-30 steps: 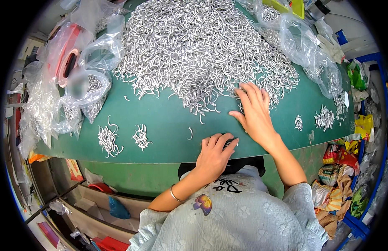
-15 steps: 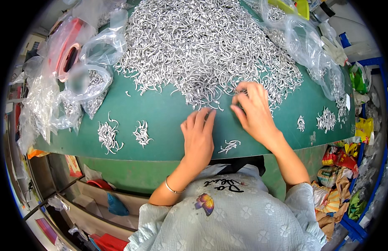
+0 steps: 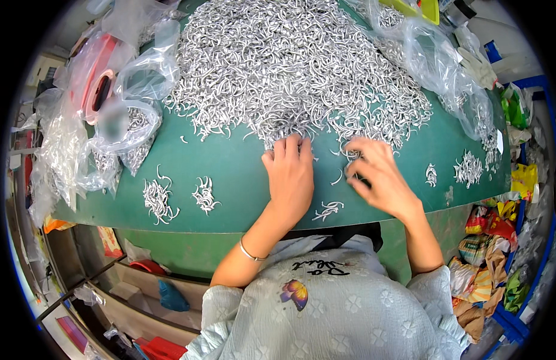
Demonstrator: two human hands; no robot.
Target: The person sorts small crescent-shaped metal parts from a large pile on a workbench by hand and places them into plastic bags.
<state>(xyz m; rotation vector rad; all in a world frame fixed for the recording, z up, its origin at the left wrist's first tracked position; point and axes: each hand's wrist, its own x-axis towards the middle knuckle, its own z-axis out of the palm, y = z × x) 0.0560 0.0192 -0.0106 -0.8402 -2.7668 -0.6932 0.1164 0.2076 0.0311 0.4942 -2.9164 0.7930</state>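
A big heap of small silvery metal hooks covers the far half of a green table. My left hand lies flat, palm down, with its fingertips at the near edge of the heap. My right hand is beside it, fingers curled over a few loose hooks at the heap's edge; whether it grips any I cannot tell. A small bunch of hooks lies between my wrists near the table's front edge.
Two small hook bunches lie at the front left, more bunches at the right. Clear plastic bags with hooks and pink tape rolls crowd the left edge. Another clear bag lies at the right. Coloured packets lie below the table at the right.
My left hand moved from the table's front edge up to the heap, leaving a small bunch of hooks behind. My right hand shifted slightly and curled its fingers.
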